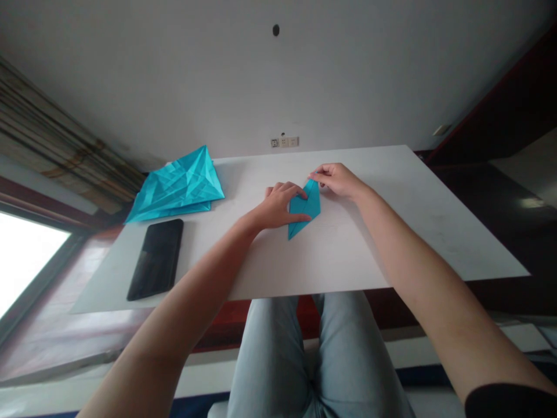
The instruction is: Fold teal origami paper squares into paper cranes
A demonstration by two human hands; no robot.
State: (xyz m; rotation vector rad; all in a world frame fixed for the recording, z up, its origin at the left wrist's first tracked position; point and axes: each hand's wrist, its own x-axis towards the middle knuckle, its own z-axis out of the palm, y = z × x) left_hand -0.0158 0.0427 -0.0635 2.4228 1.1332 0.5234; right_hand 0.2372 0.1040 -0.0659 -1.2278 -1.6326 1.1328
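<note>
A small folded sheet of turquoise paper lies on the white tabletop, with pointed ends at its top and lower left and crease lines across it. My left hand holds its left side, thumb and fingers pressing on the paper. At the top point, my right hand pinches the paper's tip between thumb and forefinger. The curled fingers of that hand hide part of the tip.
Creased turquoise sheets rest at the table's back left. In front of them lies a black phone. The white tabletop ends near my knees, and a wall with sockets stands behind it.
</note>
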